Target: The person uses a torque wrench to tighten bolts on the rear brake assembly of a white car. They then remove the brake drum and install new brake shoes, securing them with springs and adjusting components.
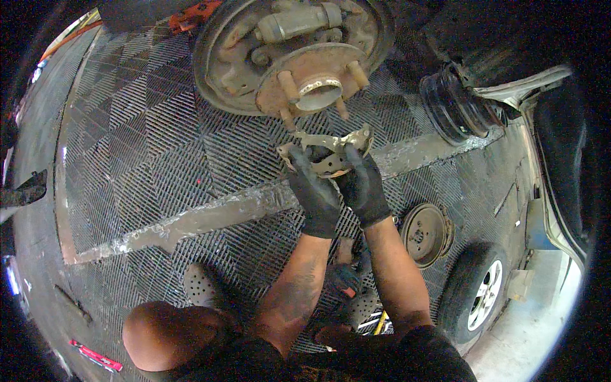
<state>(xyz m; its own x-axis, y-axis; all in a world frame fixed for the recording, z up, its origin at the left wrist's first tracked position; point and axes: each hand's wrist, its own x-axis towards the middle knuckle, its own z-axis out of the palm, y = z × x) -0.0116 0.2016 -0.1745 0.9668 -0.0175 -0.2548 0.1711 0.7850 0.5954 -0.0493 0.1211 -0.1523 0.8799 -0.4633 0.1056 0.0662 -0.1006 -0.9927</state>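
Note:
Both my gloved hands grip a pair of curved, worn metal brake shoes (pixel 328 141), held out just below the wheel hub. My left hand (pixel 312 188), in a black glove, is closed on their left end. On the right end my right hand (pixel 363 184) is closed too, thumb on top; the fingers underneath are mostly hidden. Just above the shoes is a rusty wheel hub (pixel 270 95) with several studs and an open centre bore. Behind it is a round brake backing plate (pixel 213 76), with a wheel cylinder (pixel 289 25) near its top.
A brake drum (pixel 423 235) lies on the ribbed floor mat (pixel 165 159) to the right. Near it are a tyre on a silver wheel (pixel 474 293) and a black steel rim (pixel 455 105). A red object (pixel 95 355) lies at lower left. Car bodywork (pixel 554 172) edges the right side.

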